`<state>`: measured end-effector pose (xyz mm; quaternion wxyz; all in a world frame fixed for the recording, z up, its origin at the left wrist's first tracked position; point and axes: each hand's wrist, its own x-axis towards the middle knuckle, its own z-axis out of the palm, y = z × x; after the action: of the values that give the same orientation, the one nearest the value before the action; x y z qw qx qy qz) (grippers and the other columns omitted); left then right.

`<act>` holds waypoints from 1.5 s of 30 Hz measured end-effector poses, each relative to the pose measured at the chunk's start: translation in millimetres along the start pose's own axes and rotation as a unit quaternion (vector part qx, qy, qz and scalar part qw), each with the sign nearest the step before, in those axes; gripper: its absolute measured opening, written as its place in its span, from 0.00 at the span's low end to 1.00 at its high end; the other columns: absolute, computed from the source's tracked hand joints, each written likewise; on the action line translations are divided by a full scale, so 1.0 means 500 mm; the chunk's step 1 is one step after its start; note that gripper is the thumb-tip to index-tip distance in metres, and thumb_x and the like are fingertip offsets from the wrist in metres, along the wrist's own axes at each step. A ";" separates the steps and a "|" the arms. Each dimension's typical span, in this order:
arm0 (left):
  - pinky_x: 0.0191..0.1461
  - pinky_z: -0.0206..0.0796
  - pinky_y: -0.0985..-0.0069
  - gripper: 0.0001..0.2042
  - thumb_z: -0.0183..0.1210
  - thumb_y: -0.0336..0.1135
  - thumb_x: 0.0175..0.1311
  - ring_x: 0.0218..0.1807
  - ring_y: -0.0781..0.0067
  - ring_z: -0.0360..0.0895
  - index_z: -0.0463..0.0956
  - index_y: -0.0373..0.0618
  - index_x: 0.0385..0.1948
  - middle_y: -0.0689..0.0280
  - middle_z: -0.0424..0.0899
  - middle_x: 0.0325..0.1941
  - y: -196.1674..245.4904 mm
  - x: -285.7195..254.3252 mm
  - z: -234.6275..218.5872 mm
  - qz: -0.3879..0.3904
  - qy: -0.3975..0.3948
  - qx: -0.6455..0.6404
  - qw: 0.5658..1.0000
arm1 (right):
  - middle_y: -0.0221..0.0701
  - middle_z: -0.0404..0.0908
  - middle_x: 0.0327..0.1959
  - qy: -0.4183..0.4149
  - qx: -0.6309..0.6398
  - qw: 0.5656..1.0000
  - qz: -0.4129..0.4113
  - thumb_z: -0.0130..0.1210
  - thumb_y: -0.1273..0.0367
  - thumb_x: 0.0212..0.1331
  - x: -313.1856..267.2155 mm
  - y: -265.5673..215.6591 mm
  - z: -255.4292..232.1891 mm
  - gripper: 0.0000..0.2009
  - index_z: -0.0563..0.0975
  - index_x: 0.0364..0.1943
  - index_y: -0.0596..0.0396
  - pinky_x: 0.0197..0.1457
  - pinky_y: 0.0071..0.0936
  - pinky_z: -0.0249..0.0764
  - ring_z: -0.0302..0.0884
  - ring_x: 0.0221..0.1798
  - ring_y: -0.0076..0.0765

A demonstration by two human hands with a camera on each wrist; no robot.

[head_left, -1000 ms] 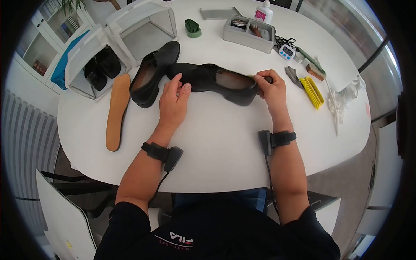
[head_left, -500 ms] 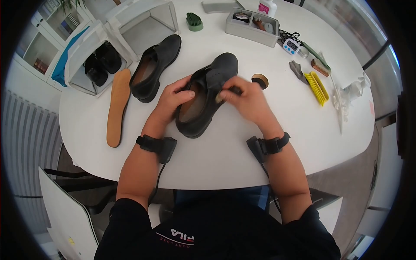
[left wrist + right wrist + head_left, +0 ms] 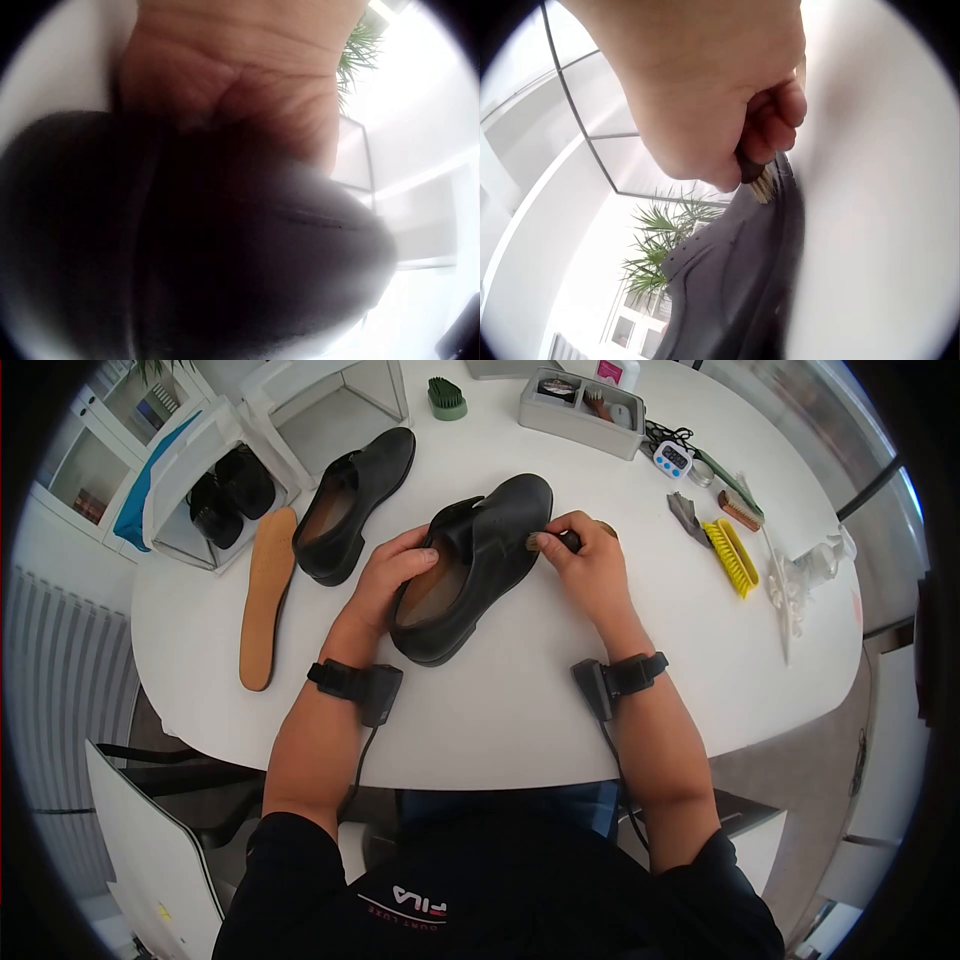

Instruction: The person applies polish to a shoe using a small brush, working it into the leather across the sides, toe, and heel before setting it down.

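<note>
A black leather shoe (image 3: 500, 535) stands in front of the person, toe pointing away and to the right. My left hand (image 3: 382, 578) grips its left side, the thumb over the opening's rim and the other fingers hidden. In the left wrist view the dark shoe (image 3: 247, 247) fills most of the picture below the palm. My right hand (image 3: 592, 568) pinches a small dark-handled brush (image 3: 759, 184), its pale bristles right at the shoe's edge near the sole, toward the toe. Behind the right knuckles shows a tan edge of a small round thing, mostly hidden.
The other black shoe (image 3: 358, 505) and a tan insole (image 3: 268, 600) lie to the left, near shoe boxes (image 3: 165, 525). A green brush (image 3: 446, 400) and a metal box (image 3: 580, 425) stand at the back. At right are a timer (image 3: 672, 458), a yellow brush (image 3: 733, 558) and crumpled plastic (image 3: 815, 570).
The shoe has swung from lying crosswise to pointing toe-away. My left hand has gone from the toe to its side; the right, with the brush, from the heel to the outer edge near the toe.
</note>
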<state>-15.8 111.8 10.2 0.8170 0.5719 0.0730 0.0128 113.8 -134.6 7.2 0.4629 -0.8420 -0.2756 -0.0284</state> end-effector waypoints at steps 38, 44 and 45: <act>0.59 0.75 0.74 0.29 0.62 0.39 0.63 0.53 0.70 0.84 0.78 0.29 0.64 0.58 0.88 0.54 0.000 -0.005 -0.019 -0.016 -0.023 0.073 0.997 | 0.36 0.89 0.30 0.076 -0.035 0.994 0.067 0.68 0.59 0.64 0.015 -0.004 -0.023 0.12 0.85 0.41 0.50 0.45 0.40 0.81 0.88 0.37 0.48; 0.61 0.74 0.74 0.28 0.63 0.40 0.63 0.53 0.70 0.84 0.79 0.30 0.63 0.59 0.88 0.53 0.005 -0.010 -0.010 -0.017 -0.020 0.068 0.997 | 0.37 0.89 0.30 -0.020 -0.013 0.999 -0.027 0.69 0.59 0.64 0.011 -0.017 -0.017 0.11 0.85 0.40 0.50 0.44 0.40 0.81 0.88 0.36 0.47; 0.61 0.74 0.74 0.28 0.63 0.40 0.63 0.53 0.70 0.84 0.79 0.30 0.63 0.59 0.88 0.53 0.003 -0.010 -0.011 -0.015 -0.018 0.066 0.998 | 0.37 0.89 0.31 0.068 -0.074 0.995 0.016 0.69 0.59 0.64 0.022 -0.009 -0.017 0.11 0.85 0.41 0.50 0.43 0.41 0.81 0.88 0.37 0.47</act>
<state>-21.6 117.0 10.2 0.7789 0.6234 0.0674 -0.0151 122.6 -134.9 18.8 0.4171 -0.8746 -0.2266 -0.0989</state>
